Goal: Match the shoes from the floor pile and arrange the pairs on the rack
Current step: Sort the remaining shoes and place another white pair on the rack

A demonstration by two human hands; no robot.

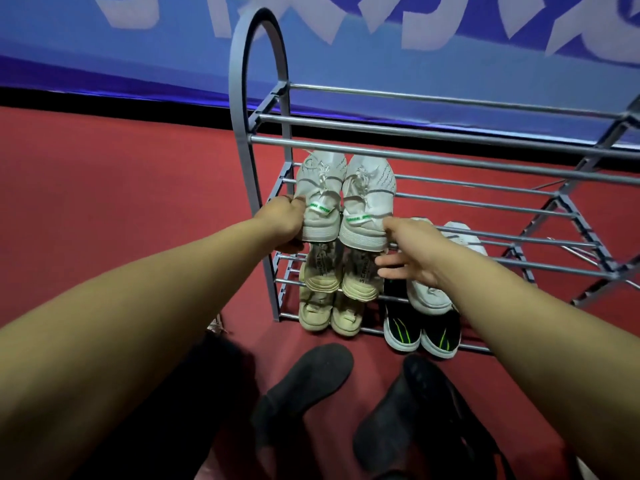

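A grey metal shoe rack [433, 157] with several tiers of bars stands on the red floor. A pair of white knit sneakers with green heel tabs lies on the second tier at the left, toes pointing away. My left hand [285, 223] grips the heel side of the left white sneaker [320, 199]. My right hand [412, 254] touches the heel of the right white sneaker [369, 206] with its thumb, fingers spread below it. Below sit cream sneakers [358, 282], beige shoes [330, 315], black-and-green shoes [420, 336] and white shoes [429, 296].
My two feet in dark socks [304, 382] rest on the red floor in front of the rack. A blue banner with white lettering [138, 64] hangs behind. The rack's top tier and the right part of the second tier hold nothing.
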